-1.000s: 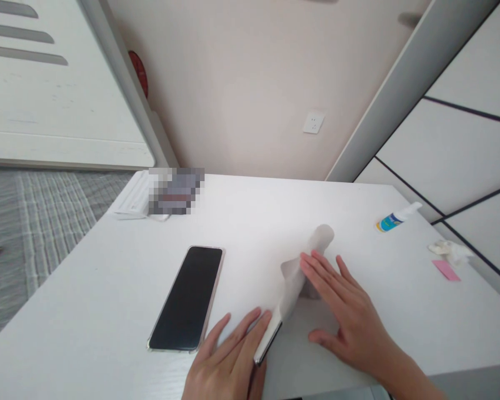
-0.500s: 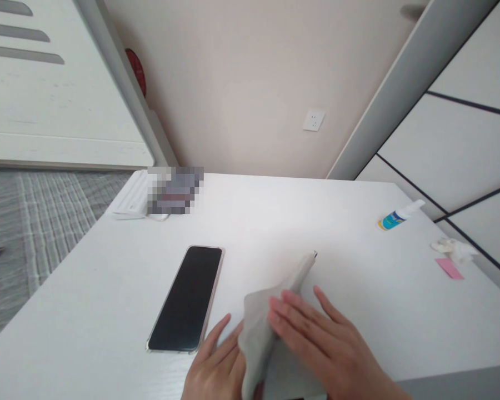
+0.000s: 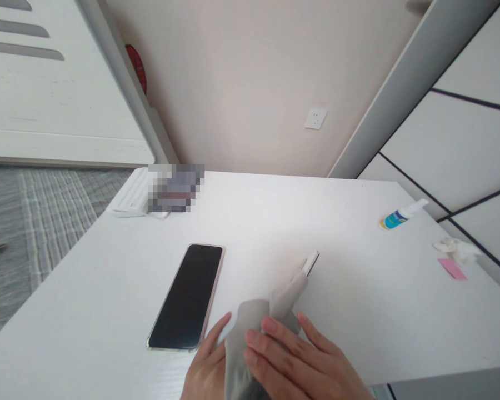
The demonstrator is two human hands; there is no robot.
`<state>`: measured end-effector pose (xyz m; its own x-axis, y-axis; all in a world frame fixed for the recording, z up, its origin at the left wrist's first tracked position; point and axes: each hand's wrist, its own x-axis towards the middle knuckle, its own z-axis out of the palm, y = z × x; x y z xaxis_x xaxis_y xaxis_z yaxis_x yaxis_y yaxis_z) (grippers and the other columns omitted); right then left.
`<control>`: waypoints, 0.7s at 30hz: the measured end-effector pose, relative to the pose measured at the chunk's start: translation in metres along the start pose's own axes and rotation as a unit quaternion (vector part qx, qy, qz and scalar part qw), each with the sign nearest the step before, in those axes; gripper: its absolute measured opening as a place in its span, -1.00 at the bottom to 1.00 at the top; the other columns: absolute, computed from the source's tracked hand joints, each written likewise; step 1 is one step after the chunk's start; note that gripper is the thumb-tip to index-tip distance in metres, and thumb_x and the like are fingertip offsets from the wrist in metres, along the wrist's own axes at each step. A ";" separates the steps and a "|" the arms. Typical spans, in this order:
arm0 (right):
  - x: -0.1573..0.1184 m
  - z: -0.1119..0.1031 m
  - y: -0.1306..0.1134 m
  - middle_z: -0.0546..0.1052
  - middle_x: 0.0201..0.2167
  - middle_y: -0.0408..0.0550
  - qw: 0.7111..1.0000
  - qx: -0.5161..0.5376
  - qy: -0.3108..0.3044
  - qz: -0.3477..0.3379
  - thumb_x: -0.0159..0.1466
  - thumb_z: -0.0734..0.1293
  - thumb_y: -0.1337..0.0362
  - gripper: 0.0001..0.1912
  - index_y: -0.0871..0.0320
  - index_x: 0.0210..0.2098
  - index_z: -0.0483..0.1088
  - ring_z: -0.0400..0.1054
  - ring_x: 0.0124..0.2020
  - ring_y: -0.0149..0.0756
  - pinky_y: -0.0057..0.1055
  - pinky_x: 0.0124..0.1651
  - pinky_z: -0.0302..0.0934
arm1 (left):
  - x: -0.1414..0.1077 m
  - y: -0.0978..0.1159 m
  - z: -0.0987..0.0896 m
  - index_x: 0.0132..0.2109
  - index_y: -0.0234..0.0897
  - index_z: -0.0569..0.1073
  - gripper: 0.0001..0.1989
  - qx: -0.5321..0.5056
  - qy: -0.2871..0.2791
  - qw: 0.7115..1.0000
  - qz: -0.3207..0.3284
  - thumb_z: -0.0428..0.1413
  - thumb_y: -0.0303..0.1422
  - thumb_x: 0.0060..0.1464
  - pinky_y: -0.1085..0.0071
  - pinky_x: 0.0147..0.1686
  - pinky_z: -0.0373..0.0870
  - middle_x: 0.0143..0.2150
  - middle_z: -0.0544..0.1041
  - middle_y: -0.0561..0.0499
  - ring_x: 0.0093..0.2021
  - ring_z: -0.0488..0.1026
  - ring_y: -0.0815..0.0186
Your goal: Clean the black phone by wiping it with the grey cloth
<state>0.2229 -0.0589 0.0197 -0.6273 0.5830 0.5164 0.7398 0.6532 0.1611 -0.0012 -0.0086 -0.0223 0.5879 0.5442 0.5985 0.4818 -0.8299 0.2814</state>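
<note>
A soft grey cloth (image 3: 248,328) is folded over a slim object with a pale, dark-lined edge (image 3: 311,262). Only the object's far end pokes out of the cloth, so I cannot make out its kind. My left hand (image 3: 210,364) grips the bundle from the left, and most of its fingers are hidden under the cloth. Pressed over the cloth from the right are the fingers of my right hand (image 3: 291,358), held close together. Just left of the bundle, a black-screened smartphone (image 3: 186,297) in a clear case lies face up, beside my left fingers.
The white table (image 3: 108,289) meets the wall at the back. At its back left lie a white packet (image 3: 131,194) and a blurred-out item (image 3: 177,189). On the right are a small blue-labelled spray bottle (image 3: 402,215), crumpled tissue (image 3: 458,249) and a pink slip (image 3: 452,269).
My right hand and the cloth have slid toward me and slightly left along the slim object. More of its far end now shows beyond the cloth.
</note>
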 end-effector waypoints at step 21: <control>-0.001 0.001 0.000 0.35 0.42 -0.27 1.000 -0.013 -0.007 0.005 0.62 0.13 0.19 -0.60 0.04 0.29 0.46 0.06 0.54 -0.30 -0.15 0.60 -0.24 | 0.003 0.004 -0.001 -0.14 -0.13 0.54 -0.74 0.015 -0.013 1.000 0.012 -0.05 -0.43 0.33 0.34 0.31 0.45 -0.23 0.75 0.08 -0.11 0.72 0.29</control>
<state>0.2231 -0.0595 0.0186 -0.6227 0.5969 0.5059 0.7523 0.6345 0.1773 0.0017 -0.0108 -0.0183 0.6157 0.5278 0.5850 0.4866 -0.8387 0.2445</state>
